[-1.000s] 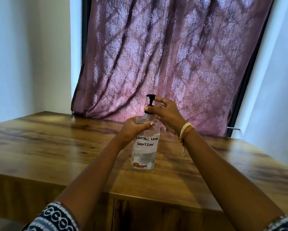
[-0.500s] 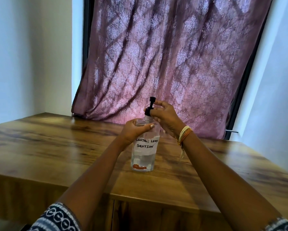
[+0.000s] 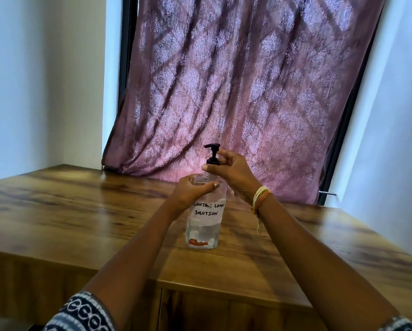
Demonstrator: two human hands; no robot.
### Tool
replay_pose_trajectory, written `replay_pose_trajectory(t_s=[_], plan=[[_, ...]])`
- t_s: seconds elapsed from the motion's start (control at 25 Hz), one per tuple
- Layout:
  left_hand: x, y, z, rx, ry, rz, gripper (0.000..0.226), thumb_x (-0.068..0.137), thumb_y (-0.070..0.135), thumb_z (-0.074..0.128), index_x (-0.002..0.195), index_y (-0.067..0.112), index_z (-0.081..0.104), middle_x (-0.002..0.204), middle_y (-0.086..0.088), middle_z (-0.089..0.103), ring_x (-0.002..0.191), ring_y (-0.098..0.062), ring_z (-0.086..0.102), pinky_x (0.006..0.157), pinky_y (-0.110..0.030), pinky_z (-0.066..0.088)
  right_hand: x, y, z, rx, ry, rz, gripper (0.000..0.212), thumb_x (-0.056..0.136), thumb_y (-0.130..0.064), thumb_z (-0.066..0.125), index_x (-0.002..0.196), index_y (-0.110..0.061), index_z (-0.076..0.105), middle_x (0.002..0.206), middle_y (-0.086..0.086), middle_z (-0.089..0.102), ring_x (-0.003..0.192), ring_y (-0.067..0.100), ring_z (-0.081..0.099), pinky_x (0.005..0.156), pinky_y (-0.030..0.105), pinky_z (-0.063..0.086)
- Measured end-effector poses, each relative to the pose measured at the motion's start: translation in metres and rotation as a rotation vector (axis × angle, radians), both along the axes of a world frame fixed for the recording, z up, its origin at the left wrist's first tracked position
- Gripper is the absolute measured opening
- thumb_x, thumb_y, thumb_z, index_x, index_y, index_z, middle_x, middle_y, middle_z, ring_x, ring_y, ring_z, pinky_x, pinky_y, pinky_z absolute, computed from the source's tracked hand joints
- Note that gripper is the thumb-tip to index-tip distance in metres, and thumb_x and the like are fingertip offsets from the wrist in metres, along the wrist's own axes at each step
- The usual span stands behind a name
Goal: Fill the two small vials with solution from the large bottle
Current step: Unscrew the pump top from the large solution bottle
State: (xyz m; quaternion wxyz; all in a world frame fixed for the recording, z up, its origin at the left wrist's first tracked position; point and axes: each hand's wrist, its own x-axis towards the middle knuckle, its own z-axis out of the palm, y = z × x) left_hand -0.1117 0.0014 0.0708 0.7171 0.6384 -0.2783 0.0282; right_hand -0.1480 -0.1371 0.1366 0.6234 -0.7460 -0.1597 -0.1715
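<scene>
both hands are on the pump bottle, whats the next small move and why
Probably keep twisting the black pump collar off with the right hand while the left hand steadies the bottle upright on the table. The pump is on, and no vials are in view yet.

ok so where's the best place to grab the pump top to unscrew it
Probably the black collar at the base of the pump, pinched from the right side: it is round and sits on the neck of the upright bottle, while the thin stem and nozzle above give little purchase.
</scene>
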Motion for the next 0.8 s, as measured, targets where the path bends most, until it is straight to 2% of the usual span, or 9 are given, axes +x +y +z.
replay_pose_trajectory(t_s=[0.08, 0.16, 0.24, 0.36, 0.44, 0.56, 0.68, 0.8], plan=[[-0.001, -0.001, 0.001, -0.001, -0.003, 0.005, 0.027, 0.078, 0.018, 0.076, 0.100, 0.003, 0.071, 0.095, -0.017, 0.075, 0.083, -0.025, 0.072, 0.076, -0.033, 0.058, 0.000, 0.000, 0.002, 0.013, -0.030, -0.045, 0.061, 0.076, -0.005, 0.078, 0.130, -0.001, 0.052, 0.108, 0.016, 0.070, 0.098, 0.024, 0.069, 0.092, 0.037, 0.056], [-0.002, -0.001, 0.001, -0.004, 0.008, 0.000, 0.025, 0.077, 0.018, 0.076, 0.098, 0.005, 0.071, 0.091, -0.014, 0.075, 0.079, -0.023, 0.072, 0.072, -0.030, 0.058, 0.000, -0.004, 0.007, 0.078, -0.067, -0.047, 0.049, 0.081, -0.003, 0.073, 0.126, 0.002, 0.056, 0.115, 0.021, 0.068, 0.106, 0.028, 0.067, 0.096, 0.039, 0.054], [-0.003, 0.000, 0.001, 0.005, 0.014, 0.005, 0.022, 0.076, 0.020, 0.077, 0.095, 0.009, 0.070, 0.087, -0.010, 0.076, 0.077, -0.021, 0.072, 0.070, -0.029, 0.058, -0.001, -0.008, 0.017, 0.175, -0.107, -0.027, 0.038, 0.086, -0.001, 0.066, 0.123, 0.004, 0.058, 0.115, 0.019, 0.067, 0.110, 0.029, 0.065, 0.099, 0.040, 0.051], [-0.005, 0.001, 0.001, 0.040, 0.003, 0.018, 0.020, 0.077, 0.022, 0.076, 0.093, 0.012, 0.069, 0.083, -0.006, 0.075, 0.074, -0.020, 0.071, 0.068, -0.030, 0.057, -0.006, -0.015, 0.045, 0.384, -0.128, -0.016, 0.026, 0.089, -0.002, 0.062, 0.115, 0.002, 0.062, 0.098, 0.009, 0.069, 0.090, 0.021, 0.064, 0.080, 0.032, 0.053], [-0.006, 0.002, 0.001, 0.052, -0.013, 0.015, 0.015, 0.079, 0.021, 0.074, 0.090, 0.013, 0.068, 0.080, -0.004, 0.075, 0.071, -0.018, 0.071, 0.065, -0.028, 0.057, -0.007, -0.022, 0.065, 0.526, -0.150, -0.047, 0.023, 0.089, -0.004, 0.063, 0.111, 0.001, 0.064, 0.093, 0.006, 0.068, 0.085, 0.019, 0.062, 0.072, 0.029, 0.050], [-0.007, 0.003, 0.002, 0.055, -0.016, 0.024, 0.019, 0.079, 0.023, 0.074, 0.094, 0.013, 0.068, 0.087, -0.009, 0.075, 0.078, -0.022, 0.072, 0.072, -0.033, 0.058, -0.011, -0.037, 0.094, 0.658, -0.235, -0.115, 0.027, 0.088, -0.004, 0.065, 0.114, 0.002, 0.064, 0.094, 0.008, 0.067, 0.090, 0.024, 0.062, 0.077, 0.034, 0.052], [-0.006, 0.004, 0.002, 0.067, -0.017, 0.024, 0.022, 0.079, 0.024, 0.075, 0.098, 0.013, 0.068, 0.090, -0.010, 0.076, 0.080, -0.024, 0.072, 0.074, -0.035, 0.058, -0.022, -0.050, 0.115, 0.695, -0.310, -0.118, 0.009, 0.091, -0.005, 0.062, 0.098, -0.004, 0.066, 0.089, 0.008, 0.065, 0.083, 0.023, 0.063, 0.070, 0.033, 0.054], [-0.005, 0.004, 0.002, 0.086, -0.016, 0.032, 0.031, 0.078, 0.026, 0.075, 0.103, 0.009, 0.068, 0.093, -0.011, 0.076, 0.083, -0.026, 0.072, 0.075, -0.036, 0.058, -0.031, -0.062, 0.124, 0.752, -0.337, -0.113, 0.004, 0.090, -0.005, 0.063, 0.093, -0.004, 0.066, 0.087, 0.010, 0.065, 0.086, 0.026, 0.062, 0.079, 0.038, 0.056]])
